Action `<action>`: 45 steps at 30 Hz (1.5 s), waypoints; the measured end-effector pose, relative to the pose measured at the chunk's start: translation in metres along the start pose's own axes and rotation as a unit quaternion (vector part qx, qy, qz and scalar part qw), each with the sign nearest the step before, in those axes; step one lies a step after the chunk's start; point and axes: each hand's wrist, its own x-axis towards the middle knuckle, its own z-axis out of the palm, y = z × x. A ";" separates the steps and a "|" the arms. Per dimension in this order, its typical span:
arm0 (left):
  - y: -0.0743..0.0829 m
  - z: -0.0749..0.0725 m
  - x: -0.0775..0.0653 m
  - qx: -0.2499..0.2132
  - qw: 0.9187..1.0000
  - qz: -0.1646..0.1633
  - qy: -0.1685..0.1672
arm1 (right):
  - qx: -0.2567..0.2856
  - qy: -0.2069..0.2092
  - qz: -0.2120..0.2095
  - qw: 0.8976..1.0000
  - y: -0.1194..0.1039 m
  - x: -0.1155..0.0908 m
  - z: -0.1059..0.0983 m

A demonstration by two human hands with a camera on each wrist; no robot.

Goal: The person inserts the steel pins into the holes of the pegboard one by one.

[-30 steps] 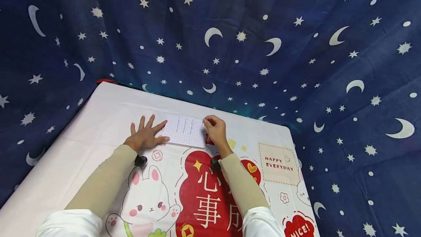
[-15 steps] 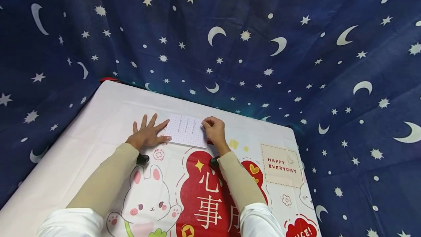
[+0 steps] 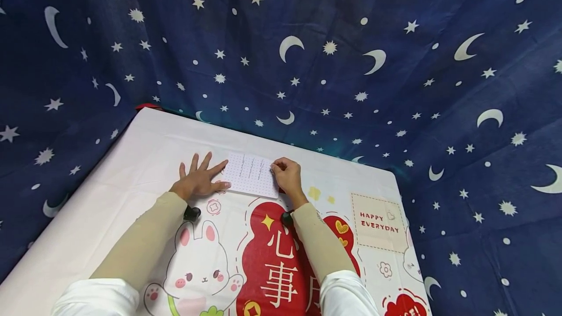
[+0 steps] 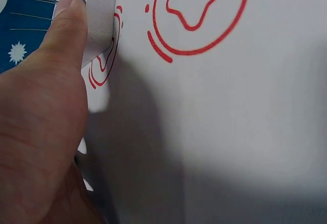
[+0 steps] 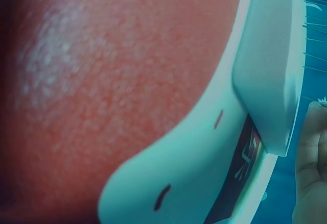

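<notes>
A white pad (image 3: 252, 190) printed with a dotted grid lies at the back of the table, with several thin needles (image 3: 251, 168) standing in rows in its top. The left hand (image 3: 198, 180) is spread flat at the pad's left end, its thumb and index fingertip on the edge. Over the right end, the right hand (image 3: 288, 175) pinches with thumb and fingers; the right wrist view shows a thin needle (image 5: 307, 98) at its fingertips. In the left wrist view the pad (image 4: 100, 22) is a thick block, and the left thumb (image 4: 66, 27) presses its edge.
A printed white tablecloth (image 3: 167, 145) with a rabbit and red lettering covers the table. A dark blue curtain (image 3: 246, 28) with moons and stars hangs behind and to the right. Small black wrist devices (image 3: 191, 213) sit under both wrists.
The right fingertips have moved slightly left over the pad's right end, still pinched. The left hand holds its place on the pad. The head view has shifted a little.
</notes>
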 end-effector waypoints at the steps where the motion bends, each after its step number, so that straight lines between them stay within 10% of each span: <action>1: -0.001 0.002 0.001 0.000 1.000 0.001 0.002 | -0.002 -0.001 0.000 1.000 0.001 0.000 0.000; 45: 0.011 -0.005 -0.009 0.020 1.000 -0.004 -0.006 | -0.051 -0.022 -0.026 0.998 0.006 -0.002 0.003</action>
